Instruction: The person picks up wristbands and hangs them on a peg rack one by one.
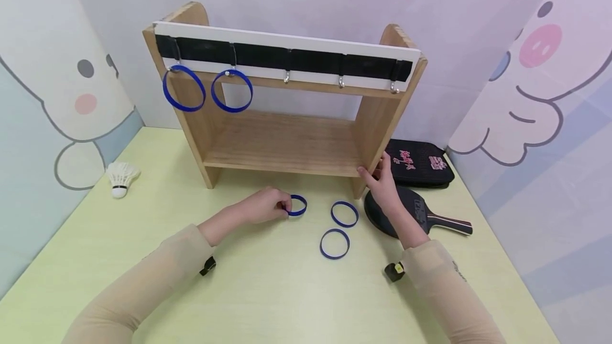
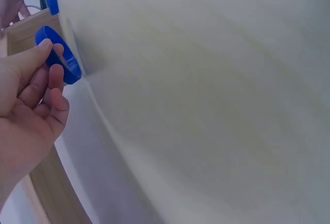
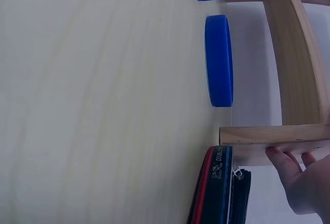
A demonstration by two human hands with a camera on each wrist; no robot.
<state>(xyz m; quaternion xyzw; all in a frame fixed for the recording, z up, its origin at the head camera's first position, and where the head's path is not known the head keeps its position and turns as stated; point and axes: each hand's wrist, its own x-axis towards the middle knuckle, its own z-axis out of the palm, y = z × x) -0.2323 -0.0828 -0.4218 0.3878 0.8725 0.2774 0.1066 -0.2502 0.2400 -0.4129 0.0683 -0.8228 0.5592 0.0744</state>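
My left hand pinches a blue ring between thumb and fingertips, just above the table in front of the wooden shelf. The right hand holds the shelf's right side panel low down, its thumb near the front edge and its fingers on the outer side. Between the hands a second blue ring and a third blue ring lie on the table. Two more blue rings hang from the leftmost hooks of the white strip on the shelf's upper front.
Three hooks farther right on the strip carry nothing. Beneath the right forearm lies a black table tennis bat, with a black case behind it. A shuttlecock is at the table's left. Walls stand behind and on both sides.
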